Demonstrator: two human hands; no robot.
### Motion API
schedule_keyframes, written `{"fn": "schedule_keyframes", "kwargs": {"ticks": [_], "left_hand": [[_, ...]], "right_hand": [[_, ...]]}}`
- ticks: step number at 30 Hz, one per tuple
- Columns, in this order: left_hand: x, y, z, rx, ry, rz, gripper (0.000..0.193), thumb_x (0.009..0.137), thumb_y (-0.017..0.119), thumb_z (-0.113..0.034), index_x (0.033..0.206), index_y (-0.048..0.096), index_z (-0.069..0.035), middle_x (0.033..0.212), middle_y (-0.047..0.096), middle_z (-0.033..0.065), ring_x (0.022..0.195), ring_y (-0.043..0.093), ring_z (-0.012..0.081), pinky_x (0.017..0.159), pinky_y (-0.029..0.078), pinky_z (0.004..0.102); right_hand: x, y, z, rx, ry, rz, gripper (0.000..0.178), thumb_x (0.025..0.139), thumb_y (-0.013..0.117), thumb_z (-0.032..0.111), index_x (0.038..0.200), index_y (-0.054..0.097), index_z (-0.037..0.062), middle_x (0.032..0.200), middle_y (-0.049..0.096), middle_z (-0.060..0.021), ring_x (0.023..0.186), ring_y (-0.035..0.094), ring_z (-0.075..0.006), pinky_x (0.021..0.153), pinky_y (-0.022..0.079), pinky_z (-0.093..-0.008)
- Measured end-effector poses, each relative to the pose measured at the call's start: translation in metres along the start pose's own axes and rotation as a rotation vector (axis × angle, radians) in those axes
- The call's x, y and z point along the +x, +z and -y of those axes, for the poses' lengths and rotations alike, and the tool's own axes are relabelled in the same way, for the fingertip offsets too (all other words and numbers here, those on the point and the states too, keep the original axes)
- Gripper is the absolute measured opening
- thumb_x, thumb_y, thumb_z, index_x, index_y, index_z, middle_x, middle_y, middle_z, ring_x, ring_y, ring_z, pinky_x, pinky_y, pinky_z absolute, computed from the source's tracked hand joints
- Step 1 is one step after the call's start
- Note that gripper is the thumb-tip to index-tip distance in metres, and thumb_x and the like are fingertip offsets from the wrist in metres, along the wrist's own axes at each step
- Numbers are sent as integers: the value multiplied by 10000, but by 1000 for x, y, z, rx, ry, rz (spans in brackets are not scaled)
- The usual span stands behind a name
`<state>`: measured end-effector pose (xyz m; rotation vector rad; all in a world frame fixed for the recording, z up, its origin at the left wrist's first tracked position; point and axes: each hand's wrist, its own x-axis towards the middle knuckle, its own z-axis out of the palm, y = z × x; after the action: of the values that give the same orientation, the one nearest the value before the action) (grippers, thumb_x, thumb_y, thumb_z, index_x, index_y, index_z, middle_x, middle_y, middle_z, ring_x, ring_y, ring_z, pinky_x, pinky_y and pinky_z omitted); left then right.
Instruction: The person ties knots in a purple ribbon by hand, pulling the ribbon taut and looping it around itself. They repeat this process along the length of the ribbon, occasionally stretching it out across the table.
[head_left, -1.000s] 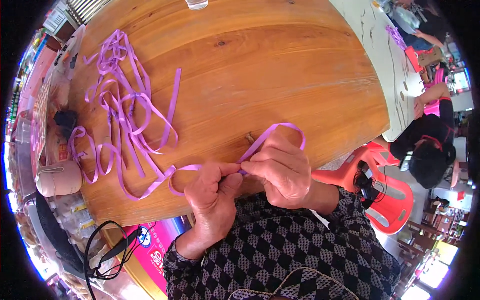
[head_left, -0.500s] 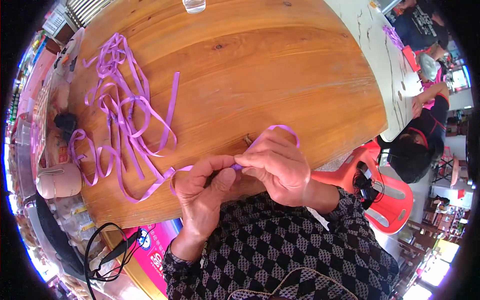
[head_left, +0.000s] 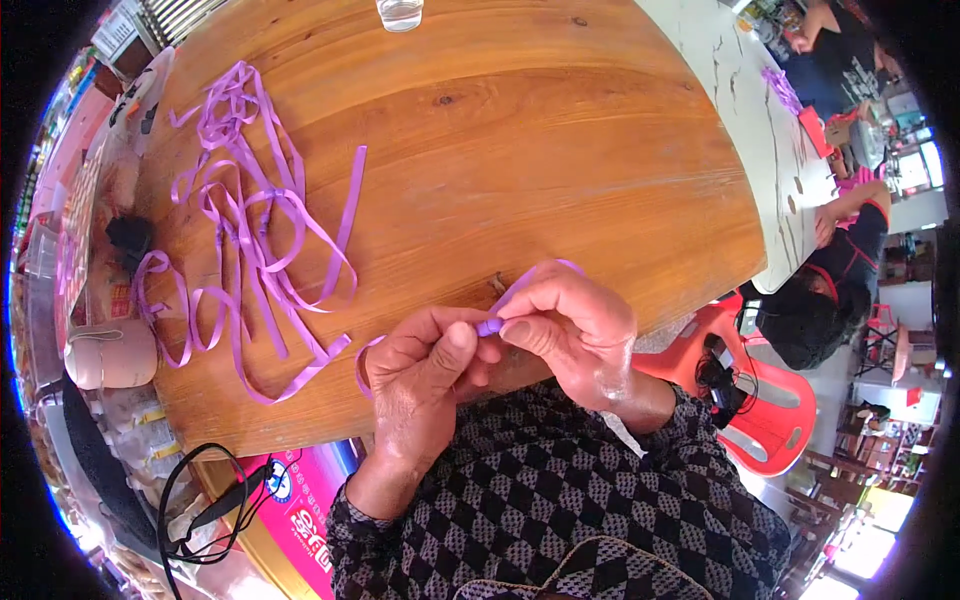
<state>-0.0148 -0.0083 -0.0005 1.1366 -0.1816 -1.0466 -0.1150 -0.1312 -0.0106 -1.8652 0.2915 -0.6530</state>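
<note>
Between my hands, just over the table's near edge, is a short folded or knotted bit of purple ribbon. My left hand pinches it from the left with thumb and fingers, and a ribbon loop shows beside its wrist side. From the right, my right hand grips the same ribbon between thumb and index finger. A strand runs up behind the right hand's fingers, mostly hidden. At the left of the wooden table lies a loose tangle of purple ribbon with several small knots.
A clear glass stands at the far edge. Along the left are a pink cylindrical object and black cables. A red plastic chair is at the right. Other people sit by a white marble-patterned table, where more purple ribbon lies.
My hands have shifted slightly, uncovering more of the ribbon's folded bit. My right hand's fingers have opened out a little, and the loop above that hand has dropped lower.
</note>
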Motion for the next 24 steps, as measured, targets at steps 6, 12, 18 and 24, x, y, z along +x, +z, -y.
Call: {"fn": "schedule_keyframes", "kwargs": {"ticks": [6,12,18,24], "left_hand": [[1,2,10,168,170,-78,233,884,544,-236,840,584,-10,650,528,-1,538,425,60,469,306,197],[6,0,18,396,428,-185,236,903,513,-209,779,555,-13,644,479,-33,565,372,46,479,279,203],[9,-5,18,647,630,-148,205,889,525,-164,764,551,-4,643,498,0,589,424,94,522,352,247],[7,-6,19,668,584,-85,152,868,534,-110,759,560,-8,663,519,18,631,460,117,563,373,262]], "right_hand": [[4,6,2,-74,23,-7,77,776,639,50,824,591,11,705,557,-44,681,515,-158,637,397,-275],[8,11,1,-164,-154,-34,102,747,655,68,800,584,17,683,552,-52,615,496,-192,603,373,-303],[7,14,-1,-258,-355,-84,97,725,640,32,779,561,11,702,554,-73,594,502,-231,565,370,-335],[8,12,-8,-200,-369,-18,117,696,638,7,777,556,-7,681,541,-88,583,503,-244,531,369,-327]]}}
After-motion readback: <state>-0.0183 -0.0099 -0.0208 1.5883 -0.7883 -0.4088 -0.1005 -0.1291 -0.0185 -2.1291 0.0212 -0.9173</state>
